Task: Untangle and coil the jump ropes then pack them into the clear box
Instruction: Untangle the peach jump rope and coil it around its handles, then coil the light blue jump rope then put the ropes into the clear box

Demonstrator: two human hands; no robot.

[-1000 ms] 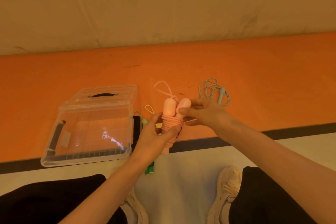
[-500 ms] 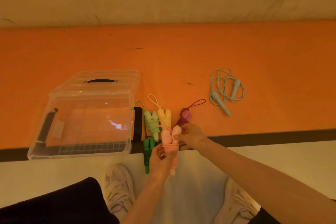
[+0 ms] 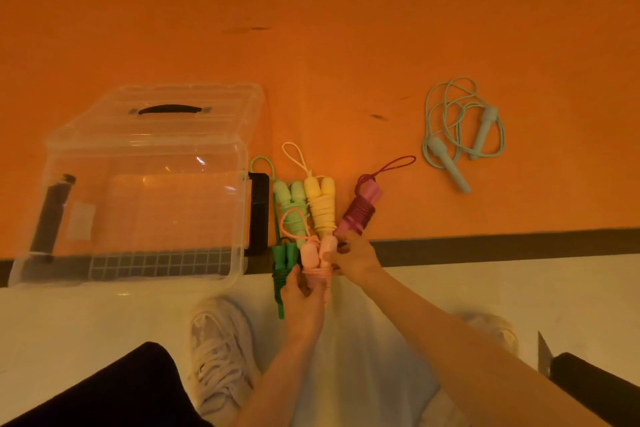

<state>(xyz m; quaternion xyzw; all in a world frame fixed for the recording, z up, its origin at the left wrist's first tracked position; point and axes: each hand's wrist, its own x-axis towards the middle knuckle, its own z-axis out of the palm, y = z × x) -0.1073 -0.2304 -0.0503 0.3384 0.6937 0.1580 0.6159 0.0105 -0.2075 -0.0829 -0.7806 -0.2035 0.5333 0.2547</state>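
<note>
My left hand (image 3: 302, 298) grips the lower end of a coiled pink jump rope (image 3: 311, 253). My right hand (image 3: 351, 256) pinches its handle tops from the right. Beside it on the floor lie coiled ropes: dark green (image 3: 282, 267), light green (image 3: 291, 204), yellow (image 3: 320, 204) and maroon (image 3: 360, 211). A loose pale blue rope (image 3: 460, 135) lies uncoiled at the right. The clear box (image 3: 138, 184) stands open at the left with nothing inside.
The box lid (image 3: 173, 104) with a black handle rests behind the box. An orange mat (image 3: 346, 45) covers the far floor, edged by a dark stripe (image 3: 502, 246). My shoes (image 3: 218, 347) and black trouser legs fill the near floor.
Both hands have lowered the pink rope from mid-air down to the floor next to the other coiled ropes. The view has tilted downward.
</note>
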